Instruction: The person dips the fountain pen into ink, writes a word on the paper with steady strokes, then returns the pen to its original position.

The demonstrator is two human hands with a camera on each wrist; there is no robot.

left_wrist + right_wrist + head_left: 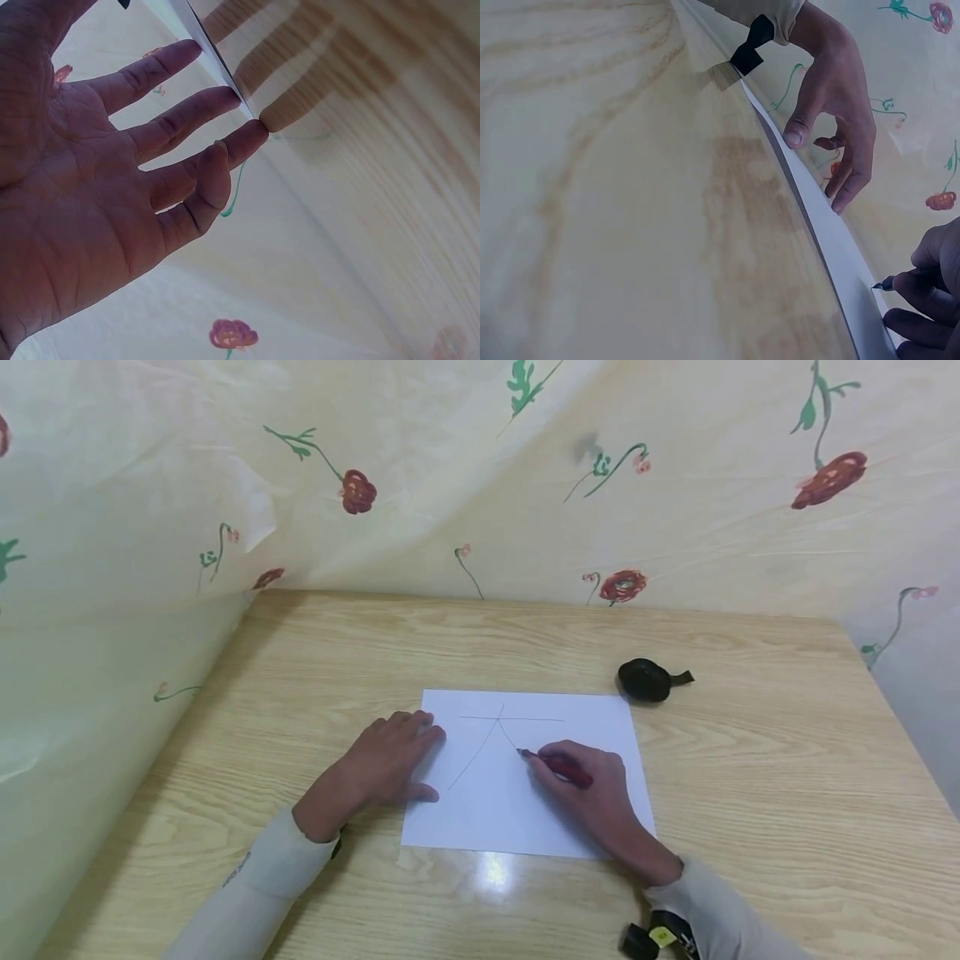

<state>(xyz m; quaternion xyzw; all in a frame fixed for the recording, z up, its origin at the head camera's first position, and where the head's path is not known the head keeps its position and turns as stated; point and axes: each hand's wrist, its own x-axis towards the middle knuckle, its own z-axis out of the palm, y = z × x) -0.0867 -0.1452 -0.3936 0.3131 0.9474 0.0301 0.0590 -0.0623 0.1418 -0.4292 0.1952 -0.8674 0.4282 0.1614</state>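
A white sheet of paper (480, 822) lies on the wooden table. It bears thin dark lines: a horizontal one near the top, a long slanting one crossing it, and a shorter one running down to the right from the crossing. My left hand (386, 756) rests on the sheet's left edge, fingers spread and fairly straight; the left wrist view shows its fingertips (232, 97) at the paper's edge. In my right hand (607, 789) a red pen (566, 770) with a dark tip is pinched, its point at the short line's lower end.
A round black object (645, 680) with a short tab lies just beyond the paper's upper right corner. Floral sheeting (420, 485) hangs behind the table (750, 760) and along its sides. A black device with a yellow label (663, 936) sits at my right sleeve.
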